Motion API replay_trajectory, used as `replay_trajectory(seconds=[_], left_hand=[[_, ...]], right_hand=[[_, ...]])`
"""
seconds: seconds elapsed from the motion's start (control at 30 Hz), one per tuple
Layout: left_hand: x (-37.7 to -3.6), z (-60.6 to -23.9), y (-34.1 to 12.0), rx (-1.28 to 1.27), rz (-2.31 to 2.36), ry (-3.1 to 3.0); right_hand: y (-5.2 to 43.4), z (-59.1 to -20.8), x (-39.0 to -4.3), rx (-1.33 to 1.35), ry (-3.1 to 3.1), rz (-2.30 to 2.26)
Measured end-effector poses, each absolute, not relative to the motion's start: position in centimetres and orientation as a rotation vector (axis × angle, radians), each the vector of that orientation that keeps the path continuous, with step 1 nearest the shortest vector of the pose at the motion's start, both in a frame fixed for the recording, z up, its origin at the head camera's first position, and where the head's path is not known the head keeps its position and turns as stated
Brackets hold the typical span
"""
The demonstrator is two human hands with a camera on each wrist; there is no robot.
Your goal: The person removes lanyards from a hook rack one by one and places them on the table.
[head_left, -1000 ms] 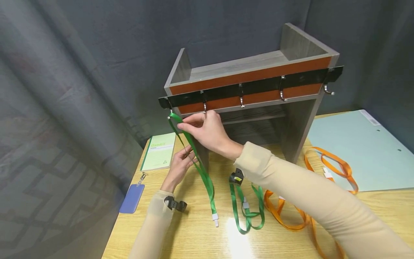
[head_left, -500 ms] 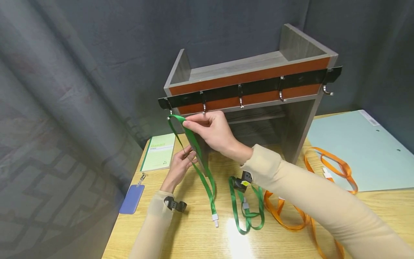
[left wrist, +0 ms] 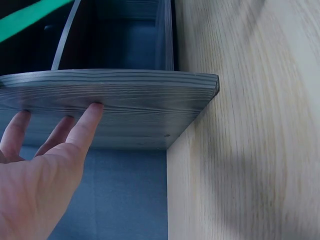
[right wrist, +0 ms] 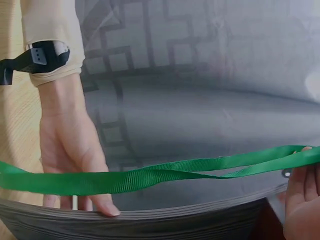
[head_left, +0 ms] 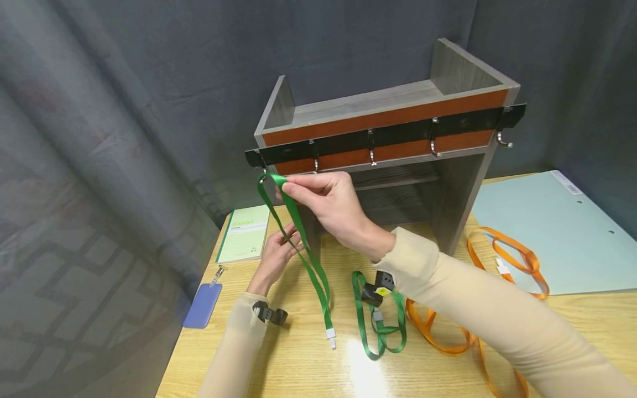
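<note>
My right hand (head_left: 330,204) pinches the upper loop of a green lanyard (head_left: 293,213) between thumb and fingers. The loop's top lies at the leftmost metal hook (head_left: 263,177) of the black hook rail (head_left: 343,142). Two strands hang down from there to a white plastic clip (head_left: 331,337). Low on the left, my left hand (head_left: 278,255) has its fingers against the shelf unit's outer side. In the left wrist view, those outstretched fingertips touch the grey side panel (left wrist: 135,110). The right wrist view shows the green strap (right wrist: 100,183) stretching across to the right hand's fingers.
On the table lie another green lanyard (head_left: 360,320), orange lanyards (head_left: 532,260), a notepad (head_left: 244,232) and a blue badge holder (head_left: 203,305). A pale blue folder (head_left: 557,232) is at right. The grey shelf unit (head_left: 460,188) stands at the back, before dark curtains.
My right hand has shifted slightly right from the leftmost hook, still pinching the green lanyard. The strap's upper strands have spread apart near the hook. My left hand has stayed in place.
</note>
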State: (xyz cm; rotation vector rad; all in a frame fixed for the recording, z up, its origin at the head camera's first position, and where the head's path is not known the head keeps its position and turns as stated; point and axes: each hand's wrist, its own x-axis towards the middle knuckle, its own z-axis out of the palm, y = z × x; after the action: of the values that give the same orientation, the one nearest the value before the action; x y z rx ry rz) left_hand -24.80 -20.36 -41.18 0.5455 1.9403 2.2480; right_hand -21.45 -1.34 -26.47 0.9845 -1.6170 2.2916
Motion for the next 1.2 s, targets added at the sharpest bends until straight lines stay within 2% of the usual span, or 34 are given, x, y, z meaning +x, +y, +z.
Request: replay_trajectory(seconds=[0.47,1.2], left_hand=[[-25.6,-42.2,-20.6,0.501,2.252,1.946],[-25.7,-43.0,-20.6,0.478,2.310,1.939]], right_hand=[[-0.6,-25.0,-21.0,1.017,-1.618,2.338],[0.9,-24.9,-21.2,1.012,-1.655,2.280]])
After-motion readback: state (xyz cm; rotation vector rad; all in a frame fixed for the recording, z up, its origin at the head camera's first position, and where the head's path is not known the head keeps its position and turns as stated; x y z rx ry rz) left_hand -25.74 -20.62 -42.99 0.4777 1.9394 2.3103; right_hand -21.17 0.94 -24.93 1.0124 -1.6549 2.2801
